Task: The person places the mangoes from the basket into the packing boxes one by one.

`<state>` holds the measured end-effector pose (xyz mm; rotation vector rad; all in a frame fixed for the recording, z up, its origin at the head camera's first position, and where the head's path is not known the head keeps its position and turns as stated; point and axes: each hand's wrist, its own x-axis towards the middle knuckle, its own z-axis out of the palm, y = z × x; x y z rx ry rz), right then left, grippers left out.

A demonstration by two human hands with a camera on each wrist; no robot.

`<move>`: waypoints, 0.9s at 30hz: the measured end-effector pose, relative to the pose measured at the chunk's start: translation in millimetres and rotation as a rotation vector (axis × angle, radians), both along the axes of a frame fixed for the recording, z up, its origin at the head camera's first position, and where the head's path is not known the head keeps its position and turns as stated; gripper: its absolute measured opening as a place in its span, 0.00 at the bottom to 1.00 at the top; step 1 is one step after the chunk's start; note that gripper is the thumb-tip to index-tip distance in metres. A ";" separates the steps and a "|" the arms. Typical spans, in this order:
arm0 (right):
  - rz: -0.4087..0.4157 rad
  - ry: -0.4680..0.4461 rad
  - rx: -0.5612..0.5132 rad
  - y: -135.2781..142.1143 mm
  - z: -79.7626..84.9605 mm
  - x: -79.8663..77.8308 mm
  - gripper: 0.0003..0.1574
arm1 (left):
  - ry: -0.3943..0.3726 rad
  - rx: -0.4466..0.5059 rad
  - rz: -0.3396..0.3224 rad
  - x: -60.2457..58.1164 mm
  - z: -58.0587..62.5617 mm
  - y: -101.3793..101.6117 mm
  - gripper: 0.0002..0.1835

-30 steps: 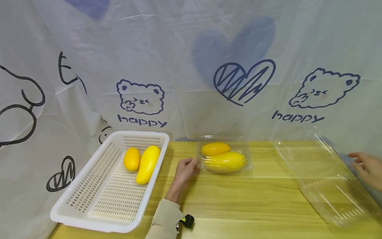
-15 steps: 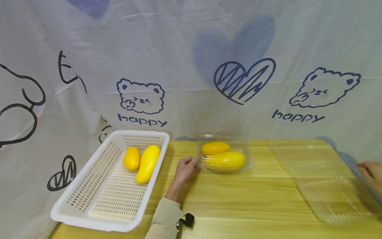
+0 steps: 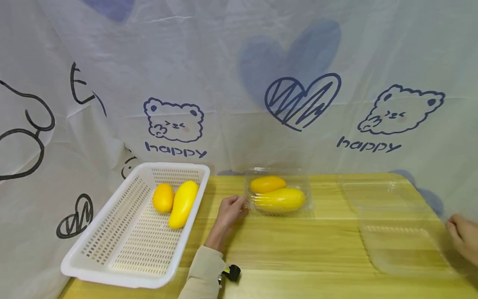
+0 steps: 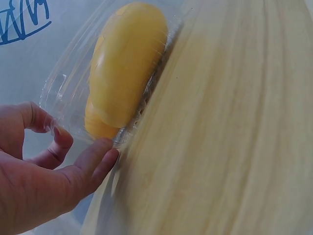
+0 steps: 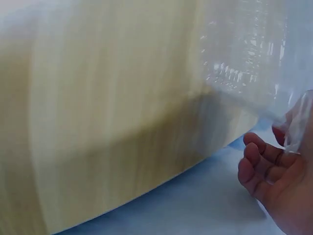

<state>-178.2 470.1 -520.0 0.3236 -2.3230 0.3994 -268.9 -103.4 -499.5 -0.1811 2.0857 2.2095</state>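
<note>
Two yellow mangoes (image 3: 280,200) lie side by side inside a clear plastic box (image 3: 308,209) at the middle of the table. My left hand (image 3: 229,212) grips the box's left end with curled fingers, and the left wrist view shows its fingertips at the clear rim. On the right, a second clear clamshell box (image 3: 405,245) lies opened out flat, two shallow halves one behind the other. My right hand (image 3: 463,236) is at its right side. In the right wrist view the thumb and a finger pinch the clear plastic edge, the other fingers loosely curled.
A white perforated basket (image 3: 169,276) stands on the left, holding a rounder orange-yellow mango (image 3: 163,198) and a longer yellow one. Behind the wooden table (image 3: 291,265) hangs a printed white cloth (image 3: 231,83). The table's right edge runs beside the opened box.
My right hand has lowered and turned the opened clear box, so it lies flatter and straighter on the table. The left hand and the filled box have stayed in place.
</note>
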 end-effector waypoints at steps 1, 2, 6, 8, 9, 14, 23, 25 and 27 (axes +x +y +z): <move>0.001 0.000 -0.004 -1.3 -0.9 1.7 0.17 | 0.001 0.001 -0.002 0.2 -0.3 0.1 0.13; -0.001 0.001 -0.003 -2.3 -1.8 3.1 0.16 | 0.001 0.003 -0.004 0.3 -0.6 0.3 0.12; -0.005 0.000 0.000 -5.5 -4.9 9.2 0.17 | 0.003 0.009 -0.020 0.9 -1.9 0.9 0.12; -0.004 -0.002 -0.002 -6.5 -5.4 11.0 0.18 | 0.001 0.011 -0.035 3.7 3.7 1.2 0.13; 0.002 0.001 -0.003 -7.2 -5.3 11.8 0.17 | 0.003 0.014 -0.040 4.1 4.1 1.3 0.13; 0.017 0.007 0.055 -9.6 -2.2 14.7 0.13 | 0.012 0.025 -0.037 3.2 2.5 2.7 0.12; 0.059 0.045 0.098 -14.4 0.3 23.8 0.09 | 0.017 0.032 -0.022 2.7 -2.6 6.1 0.12; 0.082 0.068 0.087 -15.1 -0.9 26.0 0.08 | 0.018 0.030 -0.006 3.4 -2.6 7.8 0.13; 0.106 0.090 0.080 -15.3 -2.5 28.2 0.08 | 0.016 0.033 0.016 3.6 -3.0 10.0 0.13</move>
